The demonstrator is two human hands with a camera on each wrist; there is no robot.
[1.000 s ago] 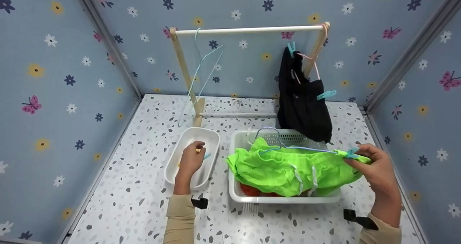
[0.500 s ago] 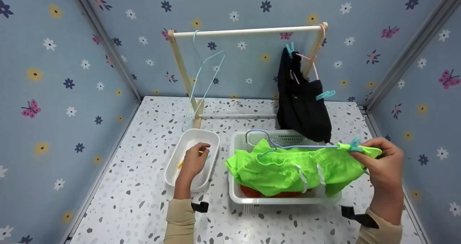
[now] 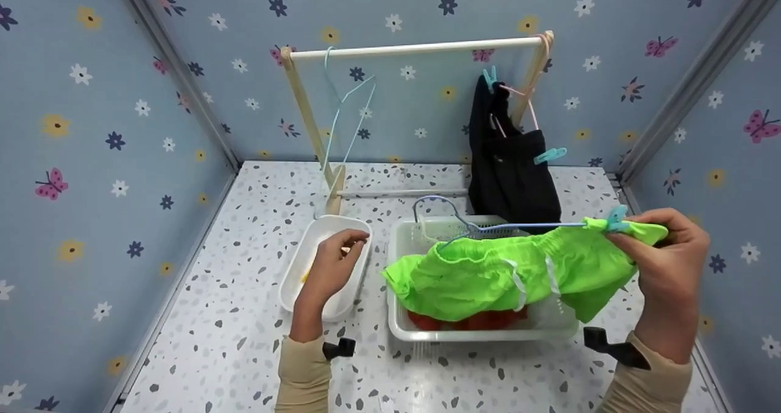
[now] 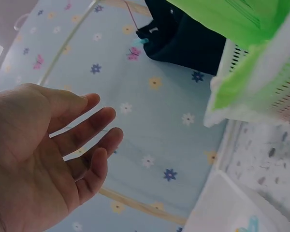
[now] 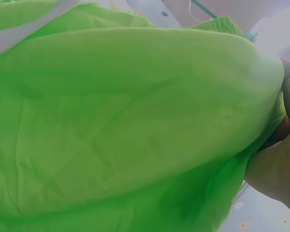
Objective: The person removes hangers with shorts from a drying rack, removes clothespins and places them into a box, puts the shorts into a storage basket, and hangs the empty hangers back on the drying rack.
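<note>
My right hand (image 3: 671,272) pinches one end of the waistband of bright green shorts (image 3: 488,272), which have white drawstrings. Close to those fingertips, a blue clothespin (image 3: 617,219) clips the waistband to a purple-blue wire hanger (image 3: 531,224). The shorts hang over a white basket (image 3: 482,335) and fill most of the right wrist view. My left hand (image 3: 332,266) hovers above a small white tub (image 3: 341,306); in the left wrist view its palm (image 4: 43,154) holds nothing and the fingers are loosely bent. A yellow clothespin (image 3: 305,275) and a blue clothespin (image 4: 253,224) lie in the tub.
Behind stands a wooden rack with a white rod (image 3: 421,49). An aqua hanger (image 3: 335,120) hangs bare at its left. Black pants (image 3: 512,175) hang at the right, clipped with blue clothespins. Red cloth (image 3: 427,321) lies inside the basket. Patterned walls enclose the table.
My right hand has moved up and to the right, lifting that end of the shorts and hanger. My left hand has risen slightly over the tub and shifted right.
</note>
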